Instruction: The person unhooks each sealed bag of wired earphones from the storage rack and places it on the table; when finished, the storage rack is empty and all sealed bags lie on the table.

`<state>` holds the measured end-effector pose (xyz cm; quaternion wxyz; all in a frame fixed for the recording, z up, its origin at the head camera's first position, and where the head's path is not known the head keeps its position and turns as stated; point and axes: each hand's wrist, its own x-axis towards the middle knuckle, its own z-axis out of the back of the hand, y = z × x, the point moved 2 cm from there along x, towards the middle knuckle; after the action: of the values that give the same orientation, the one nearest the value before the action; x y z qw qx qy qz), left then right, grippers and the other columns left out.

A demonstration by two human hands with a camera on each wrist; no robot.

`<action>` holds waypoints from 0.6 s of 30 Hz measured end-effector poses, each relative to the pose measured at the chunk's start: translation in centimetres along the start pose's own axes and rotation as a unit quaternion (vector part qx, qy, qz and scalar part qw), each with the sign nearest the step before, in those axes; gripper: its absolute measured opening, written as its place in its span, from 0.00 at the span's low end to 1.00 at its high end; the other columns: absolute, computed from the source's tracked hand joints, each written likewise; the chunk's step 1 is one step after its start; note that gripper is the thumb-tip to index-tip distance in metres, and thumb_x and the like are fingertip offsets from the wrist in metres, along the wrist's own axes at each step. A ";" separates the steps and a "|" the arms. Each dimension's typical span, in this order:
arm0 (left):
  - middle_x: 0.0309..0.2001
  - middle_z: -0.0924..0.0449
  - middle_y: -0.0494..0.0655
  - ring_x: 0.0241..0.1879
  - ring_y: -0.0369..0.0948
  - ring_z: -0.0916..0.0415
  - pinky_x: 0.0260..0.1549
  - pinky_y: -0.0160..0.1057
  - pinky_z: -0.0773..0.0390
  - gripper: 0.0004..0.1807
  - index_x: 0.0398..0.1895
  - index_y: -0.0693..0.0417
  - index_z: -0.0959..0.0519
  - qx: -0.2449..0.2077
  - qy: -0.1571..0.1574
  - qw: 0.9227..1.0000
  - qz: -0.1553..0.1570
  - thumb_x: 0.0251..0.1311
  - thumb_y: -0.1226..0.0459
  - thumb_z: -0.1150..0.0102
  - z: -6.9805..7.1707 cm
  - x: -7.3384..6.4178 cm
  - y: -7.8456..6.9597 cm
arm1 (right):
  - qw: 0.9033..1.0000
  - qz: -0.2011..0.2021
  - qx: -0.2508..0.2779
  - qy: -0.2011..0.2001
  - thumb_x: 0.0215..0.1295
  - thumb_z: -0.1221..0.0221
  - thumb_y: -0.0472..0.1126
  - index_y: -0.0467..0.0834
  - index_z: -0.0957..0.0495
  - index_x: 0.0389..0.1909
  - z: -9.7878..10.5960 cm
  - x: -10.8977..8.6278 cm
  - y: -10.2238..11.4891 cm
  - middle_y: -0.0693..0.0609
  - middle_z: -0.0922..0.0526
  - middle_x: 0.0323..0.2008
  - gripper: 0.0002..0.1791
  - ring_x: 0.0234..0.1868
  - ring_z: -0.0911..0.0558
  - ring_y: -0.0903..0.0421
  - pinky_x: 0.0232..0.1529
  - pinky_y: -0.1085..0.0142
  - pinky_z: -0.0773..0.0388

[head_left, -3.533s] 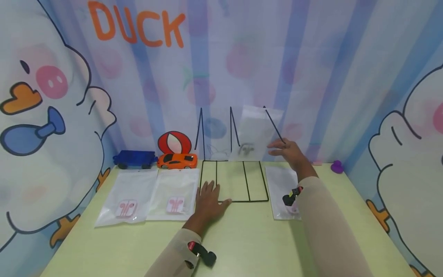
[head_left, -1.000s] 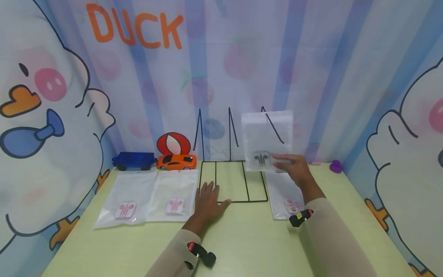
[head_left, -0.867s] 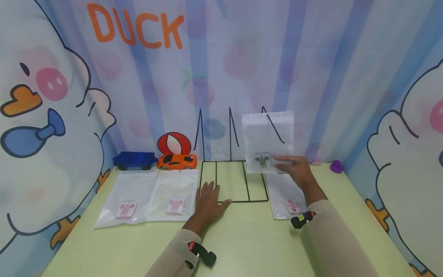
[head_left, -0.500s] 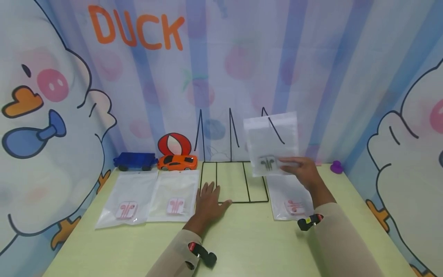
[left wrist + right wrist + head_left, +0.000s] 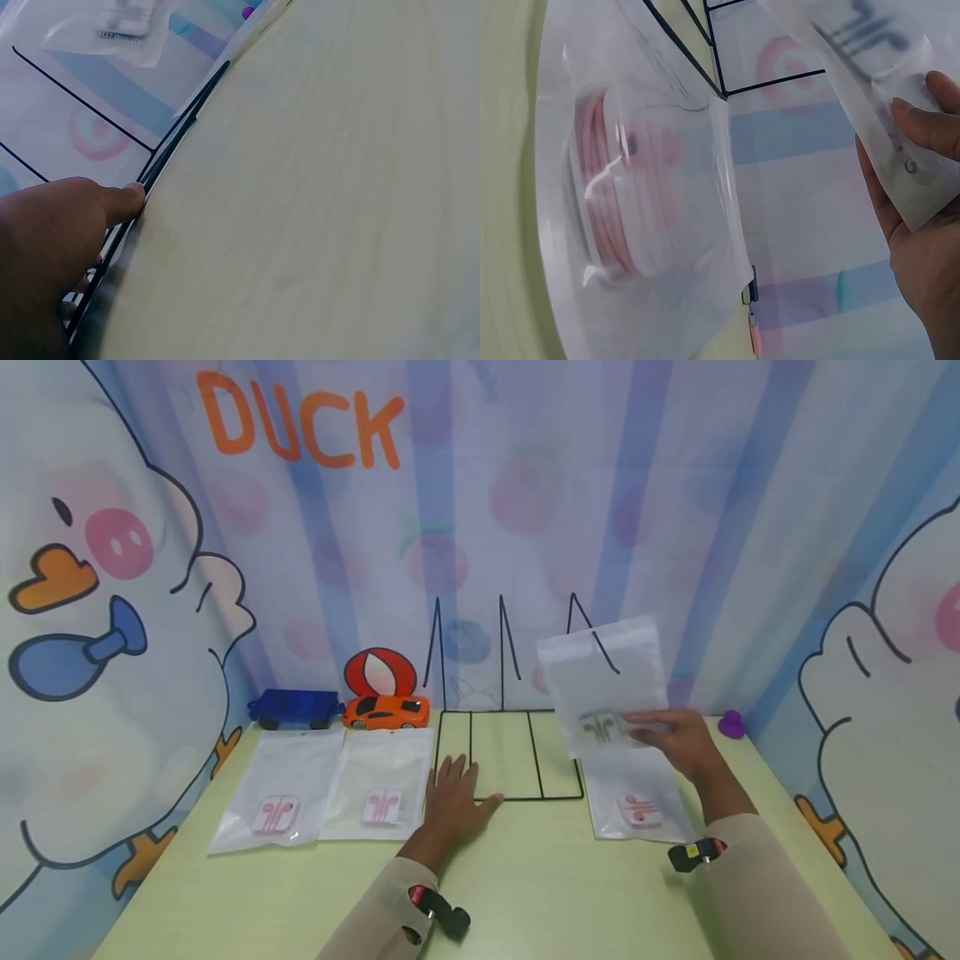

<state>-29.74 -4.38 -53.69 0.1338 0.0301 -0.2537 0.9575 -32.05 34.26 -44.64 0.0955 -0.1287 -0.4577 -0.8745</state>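
My right hand pinches the lower right edge of a clear plastic bag with dark-looking earphones in a case. The bag tilts beside the right prong of a black wire rack. That prong overlaps the bag's upper part; whether it passes through the bag I cannot tell. My left hand rests with spread fingers on the front left of the rack's base, its thumb on the front wire in the left wrist view. Below the held bag lies another bag with pink earphones.
Two bags of pink earphones, a left one and a right one, lie left of the rack. Behind them stand a blue toy wagon and an orange toy car. A purple toy sits at the back right.
My right hand has moved right and towards me, drawing the earphone bag lower and tilting it. My left hand has stayed on the rack.
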 end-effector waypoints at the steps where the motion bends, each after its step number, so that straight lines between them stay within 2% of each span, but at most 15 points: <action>1: 0.83 0.36 0.63 0.85 0.65 0.45 0.84 0.72 0.49 0.42 0.79 0.61 0.28 0.000 -0.001 1.000 0.000 0.74 0.42 0.38 0.0 0.0 0.0 | 1.000 0.007 -0.002 -0.003 0.65 0.25 0.35 0.39 0.10 0.56 0.1 -0.1 0.1 0.34 0.10 0.58 0.18 0.51 0.10 0.56 0.47 0.72 0.16; 4: 0.83 0.36 0.63 0.85 0.65 0.45 0.84 0.72 0.49 0.41 0.79 0.61 0.28 0.001 -0.002 1.000 0.000 0.74 0.42 0.38 0.0 0.0 0.0 | 1.000 0.017 -0.005 -0.009 0.64 0.25 0.33 0.38 0.10 0.54 0.3 -0.4 0.3 0.34 0.10 0.57 0.17 0.48 0.15 0.73 0.47 0.75 0.17; 6: 0.83 0.36 0.63 0.85 0.65 0.45 0.84 0.72 0.49 0.41 0.78 0.62 0.28 0.001 -0.002 1.000 0.000 0.74 0.42 0.38 0.0 0.1 0.0 | 1.000 0.019 -0.003 -0.014 0.63 0.24 0.33 0.37 0.09 0.53 0.3 -0.6 0.4 0.34 0.10 0.57 0.17 0.46 0.18 0.78 0.47 0.76 0.18; 18: 0.83 0.36 0.63 0.85 0.65 0.45 0.84 0.71 0.49 0.42 0.79 0.61 0.28 0.007 0.000 1.000 -0.004 0.75 0.41 0.39 -0.2 0.2 0.3 | 0.999 0.013 -0.030 -0.025 0.64 0.23 0.37 0.43 0.07 0.50 1.0 -2.0 0.4 0.46 0.07 0.56 0.13 0.50 0.20 0.79 0.49 0.77 0.19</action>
<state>-29.97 -4.44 -54.00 0.1372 0.0319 -0.2465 0.9589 -29.89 34.94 -44.41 0.0918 -0.1592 -0.4320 -0.8829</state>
